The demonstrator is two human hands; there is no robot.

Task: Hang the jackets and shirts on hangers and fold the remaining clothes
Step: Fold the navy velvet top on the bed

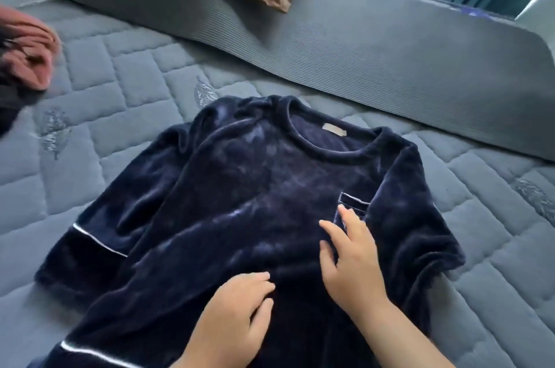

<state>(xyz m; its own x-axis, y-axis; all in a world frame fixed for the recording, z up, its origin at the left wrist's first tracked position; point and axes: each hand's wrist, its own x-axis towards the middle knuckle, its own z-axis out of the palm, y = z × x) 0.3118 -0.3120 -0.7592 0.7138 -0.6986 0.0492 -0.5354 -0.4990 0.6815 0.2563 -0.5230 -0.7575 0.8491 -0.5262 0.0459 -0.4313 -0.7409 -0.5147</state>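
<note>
Resting flat with fingers loosely spread and gripping nothing, the left hand [237, 307] and right hand [351, 262] press on the navy velvet top [240, 187], which lies face-up beneath them on the quilted bed [120, 73], the right fingertips [342, 211] touching its chest pocket [354, 205].

The navy top [255, 202] runs off the near edge, so its hem is out of sight. At the far left a pink garment [33, 58] is blurred and cut off by the edge. The neck label [335, 130] is too small to read.
</note>
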